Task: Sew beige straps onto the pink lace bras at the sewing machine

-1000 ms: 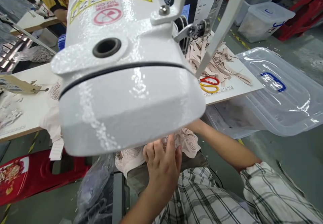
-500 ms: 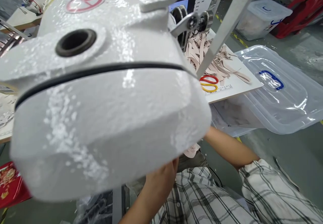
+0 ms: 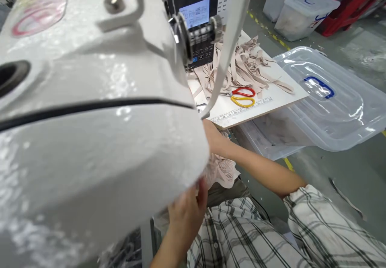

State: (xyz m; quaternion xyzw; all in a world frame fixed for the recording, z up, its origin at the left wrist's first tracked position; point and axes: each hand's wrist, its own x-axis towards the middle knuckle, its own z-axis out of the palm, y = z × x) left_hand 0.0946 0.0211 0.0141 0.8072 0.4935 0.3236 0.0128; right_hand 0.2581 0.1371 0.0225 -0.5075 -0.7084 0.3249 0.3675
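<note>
The white sewing machine head (image 3: 90, 111) fills the left and middle of the view and hides most of my work. My left hand (image 3: 187, 211) reaches up under its lower edge, fingers against pale pink lace fabric (image 3: 221, 170); the fingertips are partly hidden. My right hand (image 3: 212, 137) is mostly behind the machine, only the wrist and forearm showing, just above the same lace. A beige strap (image 3: 229, 38) runs down from the top towards the machine's edge.
On the white table (image 3: 271, 99) lie red and yellow scissors (image 3: 241, 95) and a heap of beige strips (image 3: 244, 64). The machine's control panel (image 3: 197, 18) stands behind. A clear plastic bin lid (image 3: 325, 99) sits at the right, more lidded bins (image 3: 304, 12) on the floor beyond.
My view has moved closer and to the right, so the machine head covers more of the frame. My left hand has slipped further under the machine and my right hand is now hidden.
</note>
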